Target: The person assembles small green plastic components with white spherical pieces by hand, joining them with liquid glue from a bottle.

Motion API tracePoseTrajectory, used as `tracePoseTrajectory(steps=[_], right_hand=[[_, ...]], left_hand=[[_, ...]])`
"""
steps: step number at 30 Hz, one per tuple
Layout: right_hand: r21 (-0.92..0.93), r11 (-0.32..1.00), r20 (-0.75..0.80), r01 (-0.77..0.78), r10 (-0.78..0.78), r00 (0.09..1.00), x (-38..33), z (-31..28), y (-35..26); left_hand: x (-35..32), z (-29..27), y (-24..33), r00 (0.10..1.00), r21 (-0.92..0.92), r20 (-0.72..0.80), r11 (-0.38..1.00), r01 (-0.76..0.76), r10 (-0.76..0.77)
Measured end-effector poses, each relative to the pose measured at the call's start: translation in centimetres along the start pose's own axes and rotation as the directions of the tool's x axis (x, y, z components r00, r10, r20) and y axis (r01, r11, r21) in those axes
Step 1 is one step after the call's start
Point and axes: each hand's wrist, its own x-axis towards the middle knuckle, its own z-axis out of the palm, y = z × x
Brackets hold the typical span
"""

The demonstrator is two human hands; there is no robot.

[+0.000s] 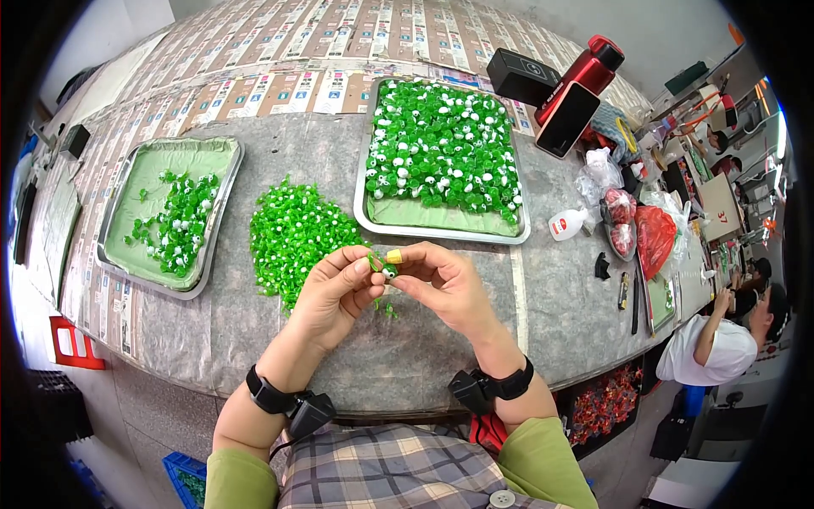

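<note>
Over the near middle of the table, both hands meet around a small green plastic figure with a round black-and-white eye. My left hand pinches its thin green end between thumb and fingers. The thumb and index finger of my right hand close on its eyed side. A small yellow piece sits at the right index fingertip; whether it is worn on the finger cannot be made out. Just left of the hands lies a loose heap of green pieces. A few green bits lie below my fingers.
Behind the hands, a metal tray is full of green figures with white eyes. Another tray at left holds fewer. To the right are a white bottle, a phone, a red flask and plastic bags. A person works further right.
</note>
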Motion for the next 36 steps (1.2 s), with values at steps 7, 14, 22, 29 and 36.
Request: tracePoseTrajectory(steps=[7,14,22,29,36], right_hand=[[-0.024,0.998,-0.052,0.063,-0.064,0.997,0.1,-0.6,0.0],[0.08,0.997,-0.049,-0.006,0.01,0.999,-0.1,-0.2,-0.4],[0.074,0.997,-0.041,-0.026,0.029,0.999,-0.2,-0.2,-0.6],[0.071,0.994,-0.02,-0.084,0.085,0.996,-0.1,-0.4,-0.3],[0.085,0.991,0.058,-0.108,0.103,0.993,-0.1,-0.7,-0.7]], left_hand=[[0.0,-0.3,-0.5,0.998,0.059,-0.001,0.997,-0.055,0.055],[-0.1,0.0,-0.6,0.994,0.252,-0.003,0.962,-0.108,0.112],[-0.2,0.1,-0.8,0.979,0.368,-0.021,0.912,-0.181,0.203],[-0.3,0.7,-0.7,0.944,0.562,0.058,0.771,-0.3,0.326],[-0.2,0.3,-0.8,0.883,0.753,0.181,0.516,-0.408,0.433]])
